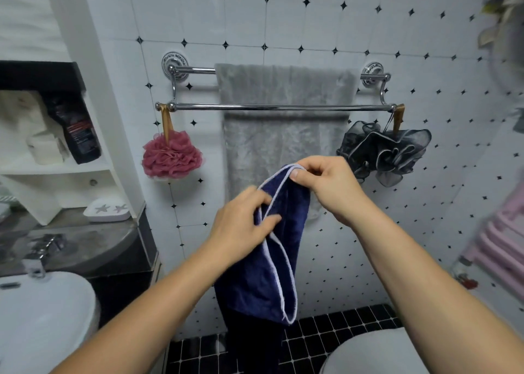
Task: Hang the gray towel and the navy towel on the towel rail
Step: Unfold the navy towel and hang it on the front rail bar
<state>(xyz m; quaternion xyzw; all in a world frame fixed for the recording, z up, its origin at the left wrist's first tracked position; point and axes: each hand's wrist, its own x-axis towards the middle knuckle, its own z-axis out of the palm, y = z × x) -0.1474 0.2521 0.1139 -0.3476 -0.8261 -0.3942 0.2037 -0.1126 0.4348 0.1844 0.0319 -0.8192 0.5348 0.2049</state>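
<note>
A chrome double towel rail (198, 107) is fixed to the tiled wall ahead. The gray towel (283, 90) hangs draped over its upper, rear bar and falls behind the front bar. The navy towel (266, 274), edged in white, hangs bunched in front of me below the rail. My right hand (326, 183) pinches its top corner. My left hand (241, 226) grips the white-trimmed edge lower down on the left. The front bar is bare between the two sponges.
A pink bath sponge (172, 158) hangs from the rail's left end, a dark gray one (385, 152) from the right end. A shelf unit (93, 169) with a dark bottle and a sink (42, 317) are at left. A toilet lid (377, 354) lies below right.
</note>
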